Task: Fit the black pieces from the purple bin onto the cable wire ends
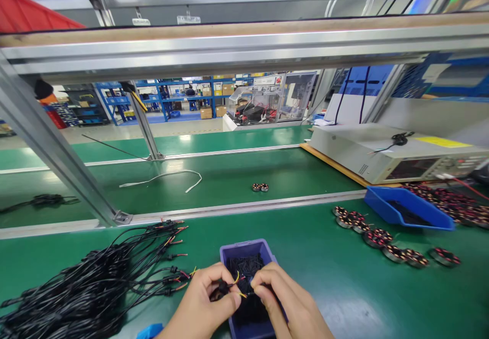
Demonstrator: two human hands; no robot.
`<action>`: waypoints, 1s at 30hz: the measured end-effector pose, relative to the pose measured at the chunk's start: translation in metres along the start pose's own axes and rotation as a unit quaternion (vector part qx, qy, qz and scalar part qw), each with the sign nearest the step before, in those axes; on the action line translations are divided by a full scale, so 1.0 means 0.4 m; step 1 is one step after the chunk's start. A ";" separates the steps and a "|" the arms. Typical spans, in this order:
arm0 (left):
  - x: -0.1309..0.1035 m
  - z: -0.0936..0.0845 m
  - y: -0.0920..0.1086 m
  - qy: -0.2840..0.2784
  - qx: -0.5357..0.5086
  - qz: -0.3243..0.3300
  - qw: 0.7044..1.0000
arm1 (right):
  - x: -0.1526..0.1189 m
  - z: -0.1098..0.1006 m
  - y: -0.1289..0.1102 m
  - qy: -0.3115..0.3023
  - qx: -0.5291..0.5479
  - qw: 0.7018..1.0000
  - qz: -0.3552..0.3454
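Observation:
Over a purple bin (244,248) holding many small black pieces (244,265), both of my hands work close together. My left hand (212,298) is closed on the end of a black cable (219,292), whose thin yellow and red wires stick out past the fingertips. The fingertips of my right hand (284,298) are pinched just beside those wires; what they hold is too small and covered to make out. To the left lies a large heap of black cables (87,288), their bare coloured wire ends pointing toward the bin.
Several copper-wound motor stators (376,238) lie at right, by a blue tray (407,209) with dark pieces. Two more stators (260,187) sit beyond the metal rail. A grey instrument (397,150) stands at back right. A frame post (57,140) rises at left. A blue object (150,331) is near my left wrist.

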State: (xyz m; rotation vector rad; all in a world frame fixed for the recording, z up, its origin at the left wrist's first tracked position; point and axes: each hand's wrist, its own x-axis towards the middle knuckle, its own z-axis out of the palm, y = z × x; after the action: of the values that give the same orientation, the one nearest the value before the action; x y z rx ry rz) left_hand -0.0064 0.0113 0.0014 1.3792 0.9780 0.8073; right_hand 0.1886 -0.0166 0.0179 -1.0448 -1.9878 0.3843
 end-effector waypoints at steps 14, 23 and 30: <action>0.001 0.023 0.011 0.048 -0.122 -0.042 0.990 | -0.003 0.042 0.011 0.022 0.147 0.983 0.104; -0.004 0.020 0.034 0.027 -0.151 -0.099 0.983 | -0.018 0.085 0.032 0.063 0.267 0.954 0.121; -0.006 0.018 0.030 0.025 -0.171 -0.103 0.980 | -0.011 0.076 0.016 0.077 0.261 0.954 0.123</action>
State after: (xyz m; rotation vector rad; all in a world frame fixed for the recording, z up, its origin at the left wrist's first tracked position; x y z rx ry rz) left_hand 0.0001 0.0070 0.0131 0.9501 0.9523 0.8131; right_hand 0.1692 -0.0131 -0.0068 -0.9411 -1.4970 0.8818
